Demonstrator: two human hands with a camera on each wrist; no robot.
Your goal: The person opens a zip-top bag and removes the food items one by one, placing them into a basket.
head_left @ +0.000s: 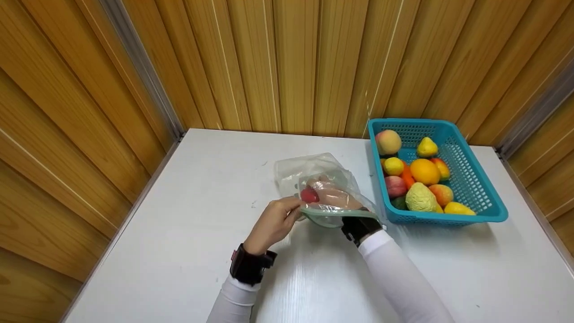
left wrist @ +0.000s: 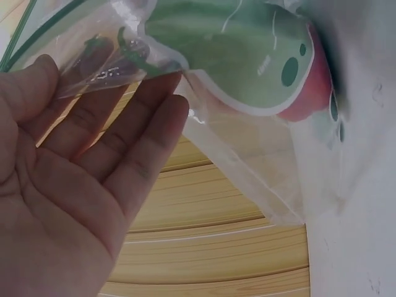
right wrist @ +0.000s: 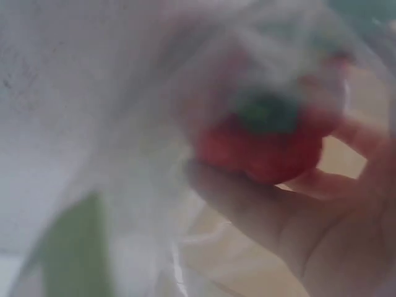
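A clear plastic bag (head_left: 287,172) with a green rim and a printed green pattern (left wrist: 216,55) lies on the white table, its mouth raised toward me. My left hand (head_left: 274,224) pinches the left end of that rim between thumb and fingers (left wrist: 145,148). Through the mouth, my right hand (head_left: 334,196) reaches inside the bag and shows through the film. Its thumb and fingers hold a red, lobed fruit with a green top (right wrist: 266,148), shaped like a bell pepper. Plastic film blurs part of this fruit in the right wrist view.
At the right stands a blue-green basket (head_left: 486,197) holding several fruits, among them an orange (head_left: 425,172), a peach (head_left: 388,142) and a bumpy pale-green fruit (head_left: 420,197). Wood-panelled walls (head_left: 291,67) border the table (head_left: 202,179) behind and at both sides.
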